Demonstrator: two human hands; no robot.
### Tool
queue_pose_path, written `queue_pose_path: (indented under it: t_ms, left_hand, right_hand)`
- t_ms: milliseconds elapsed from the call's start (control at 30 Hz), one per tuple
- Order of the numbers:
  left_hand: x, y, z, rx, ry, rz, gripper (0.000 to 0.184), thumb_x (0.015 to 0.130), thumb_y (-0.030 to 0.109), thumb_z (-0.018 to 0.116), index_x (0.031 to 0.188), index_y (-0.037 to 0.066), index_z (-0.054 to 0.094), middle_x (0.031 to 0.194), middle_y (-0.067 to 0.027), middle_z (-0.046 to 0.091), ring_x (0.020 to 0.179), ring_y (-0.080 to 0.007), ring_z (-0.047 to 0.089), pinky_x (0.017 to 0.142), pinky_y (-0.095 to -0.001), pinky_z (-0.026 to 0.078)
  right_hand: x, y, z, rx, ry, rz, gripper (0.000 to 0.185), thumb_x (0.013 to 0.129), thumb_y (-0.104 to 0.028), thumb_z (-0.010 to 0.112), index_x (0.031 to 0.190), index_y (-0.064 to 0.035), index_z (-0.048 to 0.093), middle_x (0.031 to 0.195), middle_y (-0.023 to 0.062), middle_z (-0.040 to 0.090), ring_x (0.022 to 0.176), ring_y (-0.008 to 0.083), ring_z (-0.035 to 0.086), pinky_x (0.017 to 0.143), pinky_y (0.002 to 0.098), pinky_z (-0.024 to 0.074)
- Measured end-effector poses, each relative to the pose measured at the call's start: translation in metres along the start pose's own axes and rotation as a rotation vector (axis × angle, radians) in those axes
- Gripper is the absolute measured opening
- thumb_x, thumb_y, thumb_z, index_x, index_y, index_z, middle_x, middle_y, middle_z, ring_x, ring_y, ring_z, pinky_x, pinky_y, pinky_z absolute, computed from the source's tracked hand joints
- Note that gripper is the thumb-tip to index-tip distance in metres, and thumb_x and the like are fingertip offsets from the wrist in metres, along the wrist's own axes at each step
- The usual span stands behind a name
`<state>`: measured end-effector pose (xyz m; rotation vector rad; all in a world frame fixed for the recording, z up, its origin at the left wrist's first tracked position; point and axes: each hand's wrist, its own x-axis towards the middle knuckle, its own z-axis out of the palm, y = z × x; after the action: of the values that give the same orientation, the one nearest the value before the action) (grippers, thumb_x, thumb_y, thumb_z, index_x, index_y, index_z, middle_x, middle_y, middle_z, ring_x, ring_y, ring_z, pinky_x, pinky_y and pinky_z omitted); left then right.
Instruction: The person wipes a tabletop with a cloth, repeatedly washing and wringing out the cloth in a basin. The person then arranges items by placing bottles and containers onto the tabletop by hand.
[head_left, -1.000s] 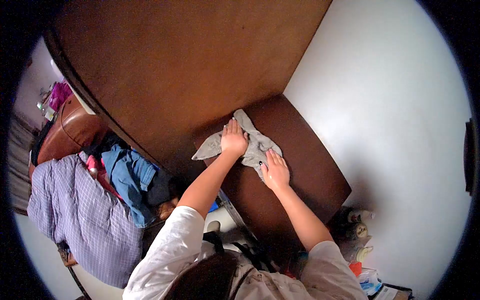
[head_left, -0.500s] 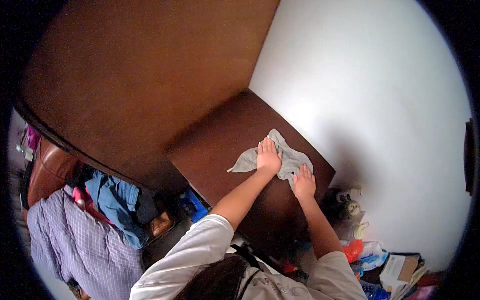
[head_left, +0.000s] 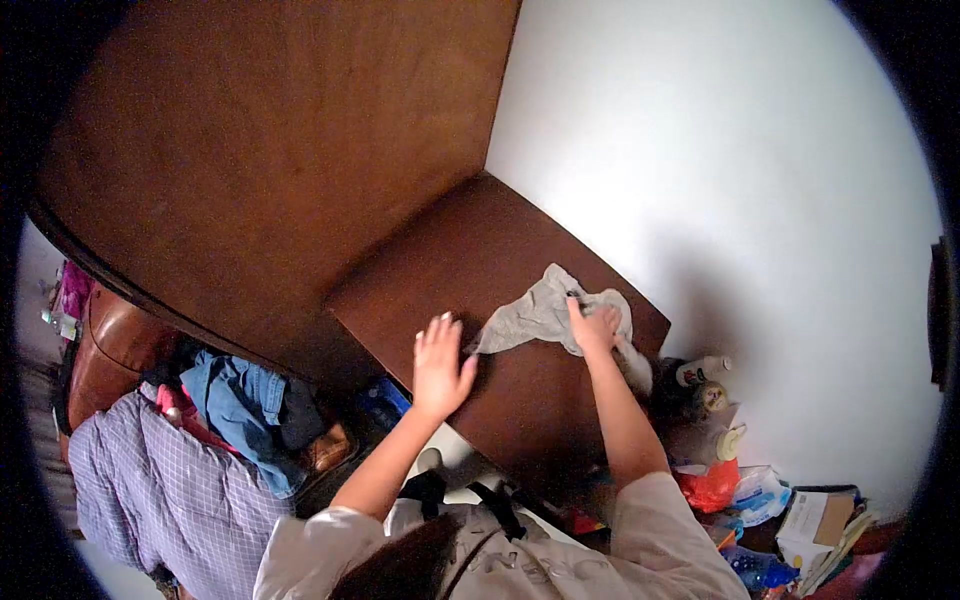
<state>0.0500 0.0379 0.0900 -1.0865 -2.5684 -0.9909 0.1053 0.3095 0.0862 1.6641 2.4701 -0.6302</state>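
Note:
A light grey cloth (head_left: 535, 312) lies spread and creased on a dark brown wooden tabletop (head_left: 430, 255). My right hand (head_left: 597, 328) is on the cloth's right part, thumb toward the left and fingers curled onto the fabric. One end of the cloth trails past this hand toward the table's right edge. Off the cloth, my left hand (head_left: 440, 368) is over the table's left front edge, fingers apart and holding nothing. The cloth's left tip reaches close to its thumb.
A tall brown wooden panel (head_left: 280, 150) and a white wall (head_left: 700, 150) meet behind the table. Bottles (head_left: 710, 397), a red bag (head_left: 710, 487) and boxes (head_left: 815, 525) stand at the right. A checked quilt (head_left: 170, 480) and jeans (head_left: 240, 400) lie at the left.
My left hand has come off the cloth and moved left and nearer to me. My right hand has shifted slightly up and left, and the cloth's right part is bunched under it.

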Motion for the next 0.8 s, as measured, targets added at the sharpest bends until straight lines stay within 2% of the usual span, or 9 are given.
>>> queue_pose_path:
  t_ms: [67,133,167,300,533,567,700,800]
  left_hand:
    - [-0.023,-0.027,0.0,0.029,0.035,-0.078,0.054,0.08,0.026,0.055,0.124,-0.002,0.042,0.132,-0.0206,0.038,0.126,-0.0353,0.032,0.103,-0.0496,0.023]
    - [-0.022,-0.024,0.001,0.035,0.023,-0.057,0.053,0.08,0.027,0.055,0.124,-0.001,0.042,0.132,-0.0191,0.039,0.126,-0.0344,0.032,0.102,-0.0489,0.023]
    - [-0.022,-0.021,0.0,0.037,0.013,-0.048,0.053,0.08,0.027,0.055,0.124,-0.001,0.043,0.132,-0.0183,0.04,0.126,-0.034,0.032,0.102,-0.0486,0.024]
    - [-0.022,-0.024,-0.002,0.05,0.002,-0.04,0.052,0.079,0.028,0.057,0.122,0.001,0.045,0.13,-0.0166,0.042,0.124,-0.0327,0.034,0.102,-0.0473,0.026]
    - [-0.02,-0.028,-0.002,0.019,-0.04,-0.047,0.047,0.079,0.025,0.056,0.119,0.001,0.047,0.127,-0.0156,0.045,0.122,-0.0317,0.037,0.102,-0.0463,0.027]
    - [-0.021,-0.029,-0.002,0.002,-0.008,-0.029,0.046,0.079,0.024,0.056,0.118,0.001,0.048,0.127,-0.0151,0.045,0.122,-0.0309,0.038,0.102,-0.0459,0.027]
    - [-0.026,-0.03,-0.001,-0.012,0.041,-0.016,0.039,0.078,0.019,0.056,0.114,0.003,0.05,0.126,-0.0141,0.045,0.121,-0.0298,0.038,0.101,-0.0457,0.027]
    - [-0.028,-0.032,0.003,-0.043,0.083,-0.014,0.037,0.078,0.019,0.056,0.112,0.003,0.05,0.126,-0.0148,0.044,0.121,-0.0303,0.038,0.101,-0.0463,0.027]
  right_hand:
    - [0.0,-0.029,-0.002,-0.118,0.049,-0.096,0.094,0.076,-0.065,0.041,0.137,0.0032,0.017,0.146,0.0162,0.011,0.136,0.026,0.006,0.107,0.0491,0.0059]
    - [0.02,-0.052,0.003,-0.203,0.08,-0.259,0.09,0.077,-0.06,0.043,0.138,0.0015,0.019,0.146,0.0136,0.014,0.136,0.0243,0.009,0.107,0.0467,0.0079]
    - [0.033,-0.061,0.012,-0.199,0.128,-0.34,0.08,0.078,-0.05,0.045,0.138,-0.0019,0.022,0.146,0.0099,0.018,0.135,0.0212,0.015,0.108,0.0442,0.0112]
    - [0.07,-0.116,0.031,-0.2,0.123,-0.617,0.071,0.08,-0.041,0.045,0.137,-0.0044,0.026,0.145,0.0083,0.021,0.134,0.0197,0.019,0.108,0.0424,0.0132]
    - [0.089,-0.223,0.065,-0.231,0.118,-0.881,0.07,0.078,-0.039,0.048,0.135,-0.0036,0.029,0.143,0.0099,0.026,0.132,0.0208,0.025,0.106,0.0404,0.0183]
    - [0.084,-0.232,0.072,-0.176,0.141,-0.94,0.067,0.078,-0.037,0.045,0.134,-0.0026,0.032,0.141,0.0126,0.029,0.13,0.0225,0.028,0.106,0.0389,0.0187]
    - [0.038,-0.256,0.085,-0.214,0.195,-0.965,0.066,0.078,-0.038,0.045,0.128,0.0034,0.037,0.138,0.0167,0.033,0.128,0.0253,0.031,0.103,0.0385,0.0227]
    - [0.001,-0.257,0.1,-0.213,0.147,-1.004,0.066,0.077,-0.039,0.048,0.126,0.0036,0.04,0.136,0.0163,0.036,0.127,0.0268,0.032,0.103,0.0383,0.0239]
